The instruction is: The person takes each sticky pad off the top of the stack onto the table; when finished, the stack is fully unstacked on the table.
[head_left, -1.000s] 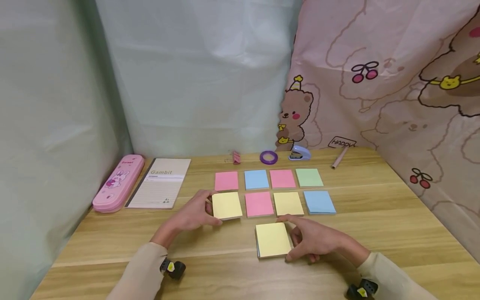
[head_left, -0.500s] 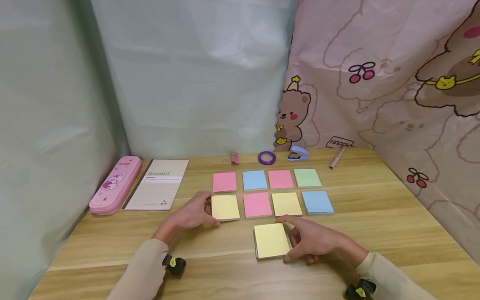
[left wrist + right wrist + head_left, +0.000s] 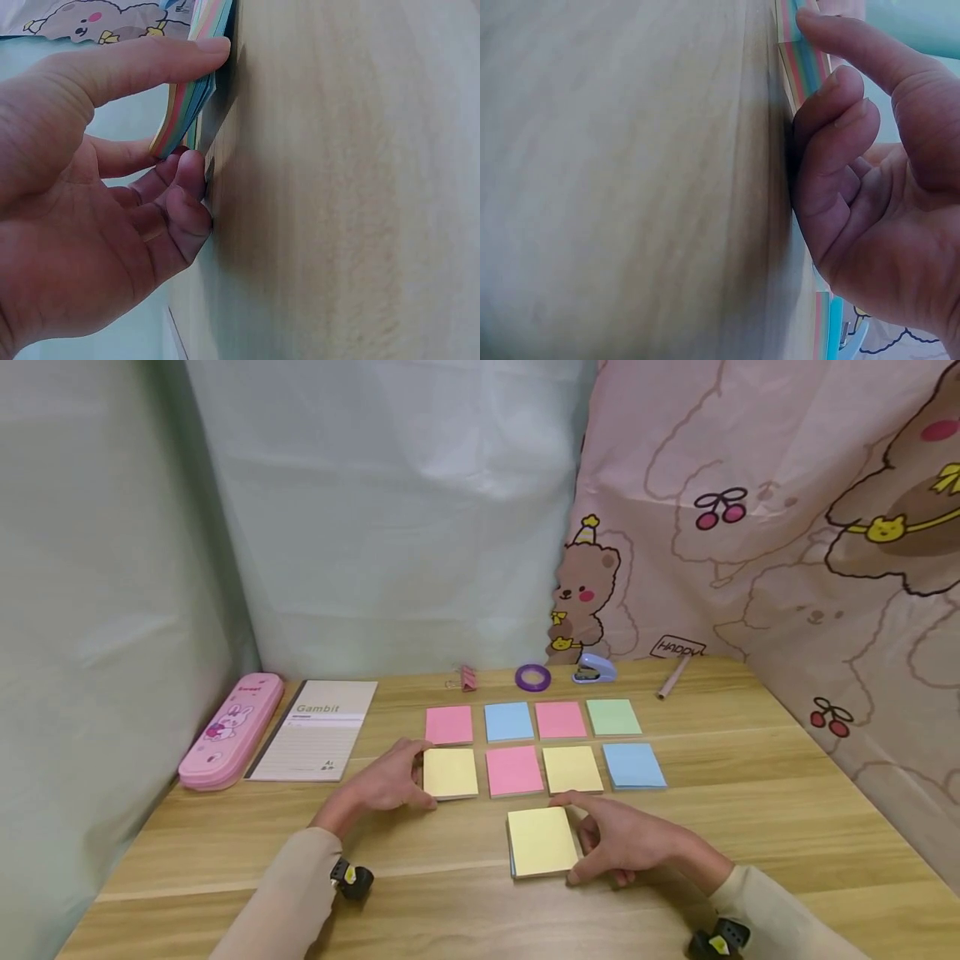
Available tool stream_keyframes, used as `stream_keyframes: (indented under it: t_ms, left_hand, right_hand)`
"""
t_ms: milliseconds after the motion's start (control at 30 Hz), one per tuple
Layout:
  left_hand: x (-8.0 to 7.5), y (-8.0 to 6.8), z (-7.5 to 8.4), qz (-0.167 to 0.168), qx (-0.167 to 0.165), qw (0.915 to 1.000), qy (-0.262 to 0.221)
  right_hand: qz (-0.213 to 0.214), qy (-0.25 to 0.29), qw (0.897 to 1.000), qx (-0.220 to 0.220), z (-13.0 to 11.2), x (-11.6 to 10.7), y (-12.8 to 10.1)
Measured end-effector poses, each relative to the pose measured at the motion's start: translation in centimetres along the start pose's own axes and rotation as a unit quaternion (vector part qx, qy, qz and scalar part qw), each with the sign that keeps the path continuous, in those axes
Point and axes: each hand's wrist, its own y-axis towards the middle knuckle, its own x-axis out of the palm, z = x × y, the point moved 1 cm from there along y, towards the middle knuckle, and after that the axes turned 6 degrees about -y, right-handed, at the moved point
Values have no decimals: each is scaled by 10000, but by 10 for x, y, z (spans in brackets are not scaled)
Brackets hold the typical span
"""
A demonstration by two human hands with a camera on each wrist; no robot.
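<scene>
My left hand (image 3: 390, 777) pinches a yellow-topped sticky note pad (image 3: 450, 773) by its near and far edges, at the left end of the front row. In the left wrist view this sticky note pad (image 3: 176, 112) shows striped coloured edges between thumb and finger, tilted and slightly bent. Lower down, my right hand (image 3: 626, 835) grips another yellow-topped pad (image 3: 543, 842) between thumb and forefinger, its other fingers curled below. A blue edge shows beneath that pad. Its layered edge (image 3: 806, 71) lies close to the table in the right wrist view.
Beside the left pad lie pink (image 3: 514, 771), yellow (image 3: 573, 769) and blue (image 3: 634, 766) pads. Behind is a row with pink, blue and green (image 3: 613, 717) pads. Further back are a binder clip (image 3: 468, 678), purple tape (image 3: 533, 677), stapler (image 3: 595, 668), pen (image 3: 673, 678), notebook (image 3: 315, 731) and pencil case (image 3: 232, 731).
The left pad has come down slightly towards the table, with my left hand still holding it. My right hand and its pad stay nearly still; the head view has shifted a little.
</scene>
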Motion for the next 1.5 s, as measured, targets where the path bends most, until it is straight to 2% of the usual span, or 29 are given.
stream_keyframes:
  t_ms: [200,567,767,900,1033,1133,1233,1367,1500]
  left_hand:
    - [1,0,1,-39,28,9998,194]
    - [1,-4,0,-44,-136,9994,308]
    - [-6,-18,5,71,149,9986,498]
    - [-7,-27,15,67,316,9984,468]
    - [4,-33,32,-64,379,9976,570]
    - [20,-37,46,-147,617,9957,676]
    - [36,-40,60,-267,912,9938,578]
    - [55,-43,72,-404,1118,9914,543]
    - [71,-43,83,-490,1239,9880,784]
  right_hand:
    - [-26,-18,10000,-16,1,1,0]
    - [-53,-47,10000,-2,1,2,1]
    - [-44,-66,10000,-17,1,2,1]
    - [-16,-43,10000,18,1,1,2]
    - [6,-16,10000,44,1,0,2]
    - [9,6,10000,57,1,0,1]
    - [-3,-1,10000,42,1,0,1]
    - [2,-96,9999,-31,1,0,1]
    - [4,-154,9998,-81,1,0,1]
